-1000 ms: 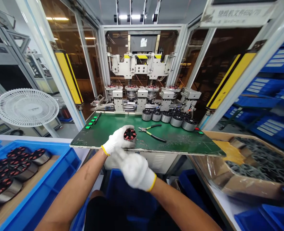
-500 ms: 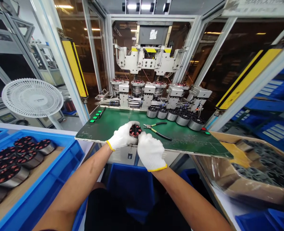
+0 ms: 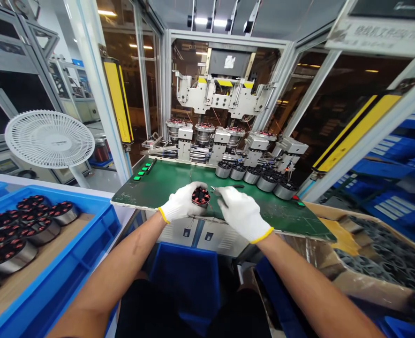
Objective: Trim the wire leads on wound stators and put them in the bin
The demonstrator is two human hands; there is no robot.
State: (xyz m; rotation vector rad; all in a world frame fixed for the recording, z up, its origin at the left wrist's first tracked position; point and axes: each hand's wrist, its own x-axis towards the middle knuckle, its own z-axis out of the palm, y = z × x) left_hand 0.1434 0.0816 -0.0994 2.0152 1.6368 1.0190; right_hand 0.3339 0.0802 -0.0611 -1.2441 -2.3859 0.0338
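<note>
Red-wound stator (image 3: 200, 196) in left hand (image 3: 182, 203), just beside right hand (image 3: 243, 213)

Factory hall, white-framed glass enclosure (image 3: 91, 70), yellow safety light curtains (image 3: 117, 101) on its front posts, bright ceiling lights (image 3: 210, 21), hanging white sign (image 3: 372, 35), white pedestal fan (image 3: 49, 139) at left, grey machine frames (image 3: 13, 80) behind it, blue storage bins (image 3: 386, 206) on racks at right, dark glass panels (image 3: 334, 108)

Factory floor: winding machine (image 3: 221, 98), yellow safety light curtain (image 3: 117, 101), blue parts trays (image 3: 45, 190).
</note>
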